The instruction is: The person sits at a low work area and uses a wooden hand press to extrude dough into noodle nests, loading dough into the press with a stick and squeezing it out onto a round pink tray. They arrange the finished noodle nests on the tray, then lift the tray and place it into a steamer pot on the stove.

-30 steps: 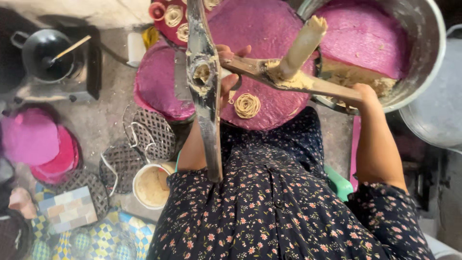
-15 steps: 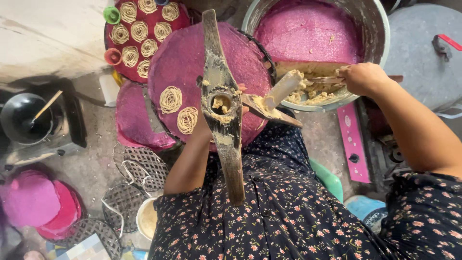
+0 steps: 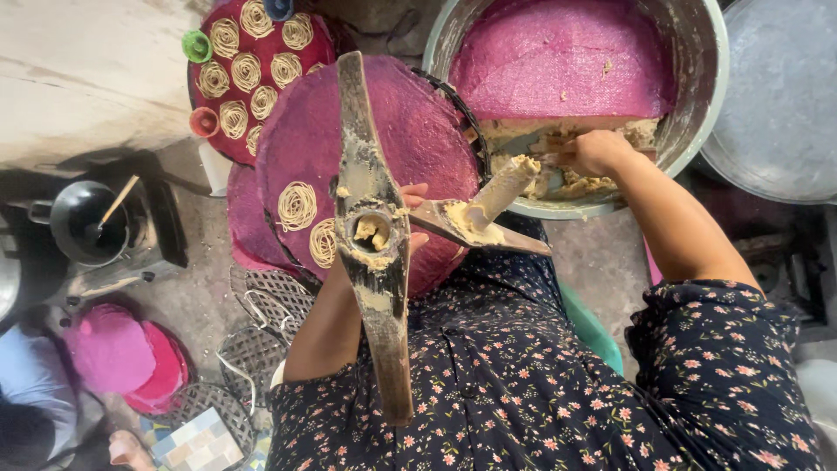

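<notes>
Wooden noodle press (image 3: 373,235), dough-smeared, gripped from beneath by left hand (image 3: 415,199). Right hand (image 3: 595,151), at two o'clock, closed on dough (image 3: 567,181) inside steel bowl (image 3: 697,105). Hands well apart.

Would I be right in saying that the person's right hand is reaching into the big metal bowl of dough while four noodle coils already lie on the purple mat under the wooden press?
Not quite: the head view shows two noodle coils on the purple mat, not four. The rest holds: the right hand is in the metal bowl at the dough, and the wooden press sits over the mat.

rough wooden press (image 3: 373,235); shiny metal basin (image 3: 697,78)
</notes>
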The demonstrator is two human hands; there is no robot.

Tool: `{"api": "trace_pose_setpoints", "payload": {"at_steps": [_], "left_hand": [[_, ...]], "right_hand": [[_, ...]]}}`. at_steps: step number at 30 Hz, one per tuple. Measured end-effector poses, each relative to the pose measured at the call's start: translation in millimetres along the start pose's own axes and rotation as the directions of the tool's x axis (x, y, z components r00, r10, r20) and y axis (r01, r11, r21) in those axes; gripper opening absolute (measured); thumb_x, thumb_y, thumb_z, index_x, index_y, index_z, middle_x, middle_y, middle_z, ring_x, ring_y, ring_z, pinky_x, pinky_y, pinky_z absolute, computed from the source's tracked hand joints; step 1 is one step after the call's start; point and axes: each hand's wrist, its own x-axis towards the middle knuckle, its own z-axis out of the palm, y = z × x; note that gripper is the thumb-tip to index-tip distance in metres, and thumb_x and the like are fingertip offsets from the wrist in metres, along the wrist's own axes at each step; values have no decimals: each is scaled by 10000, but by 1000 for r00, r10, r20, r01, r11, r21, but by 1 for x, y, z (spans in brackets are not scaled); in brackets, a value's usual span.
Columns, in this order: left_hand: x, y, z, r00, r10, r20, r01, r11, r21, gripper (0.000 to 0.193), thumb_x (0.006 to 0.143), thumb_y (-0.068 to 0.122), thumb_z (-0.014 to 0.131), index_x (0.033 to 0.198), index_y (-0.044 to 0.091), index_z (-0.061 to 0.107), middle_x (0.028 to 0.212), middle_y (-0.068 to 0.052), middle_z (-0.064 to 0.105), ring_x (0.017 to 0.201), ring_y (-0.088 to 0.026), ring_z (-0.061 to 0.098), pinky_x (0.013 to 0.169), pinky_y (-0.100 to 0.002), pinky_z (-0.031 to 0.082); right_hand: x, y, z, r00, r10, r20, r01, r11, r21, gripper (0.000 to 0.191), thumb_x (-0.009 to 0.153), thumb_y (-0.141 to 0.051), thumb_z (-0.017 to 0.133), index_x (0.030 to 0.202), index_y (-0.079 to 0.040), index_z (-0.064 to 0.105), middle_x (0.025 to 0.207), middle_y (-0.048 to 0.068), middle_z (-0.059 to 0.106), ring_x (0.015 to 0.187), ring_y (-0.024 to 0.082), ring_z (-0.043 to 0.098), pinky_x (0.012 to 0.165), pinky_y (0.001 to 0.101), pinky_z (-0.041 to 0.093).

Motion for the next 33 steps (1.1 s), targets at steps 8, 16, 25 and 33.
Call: {"api": "trace_pose_setpoints", "payload": {"at_steps": [8,16,25,33], "left_hand": [[13,8,13,998,-55,36,55,998,19,446,862,-6,829,1257,58,630,1346,-146,649,1255,-205,655,985,-339,603],[18,11,7,995,68,80,-74,995,74,444,861,-4,840,1254,67,647,1338,-132,658,1271,-217,658,1030,-357,595],[13,10,12,996,16,91,-17,1000,7,443,855,-14,847,1247,81,663,1270,-84,692,1318,-277,638,1081,-432,585],[12,25,15,998,23,65,-29,994,103,431,841,27,853,1226,76,666,1255,-95,698,1278,-269,655,1081,-440,570]], "right_hand": [[17,3,24,989,-139,46,138,990,16,349,889,-349,705,1134,-119,800,1103,203,769,1021,357,727,909,437,574],[-39,35,-56,966,-32,258,15,998,66,406,867,-534,682,1114,-246,825,988,97,784,925,293,735,890,444,579],[-45,33,-30,990,75,120,-52,980,-190,674,877,-682,658,1025,-40,801,1047,198,759,1025,355,718,890,445,564],[-41,11,-7,994,10,108,14,976,-216,524,978,-561,556,1007,-103,808,1046,159,771,1033,356,722,883,454,572]]}}
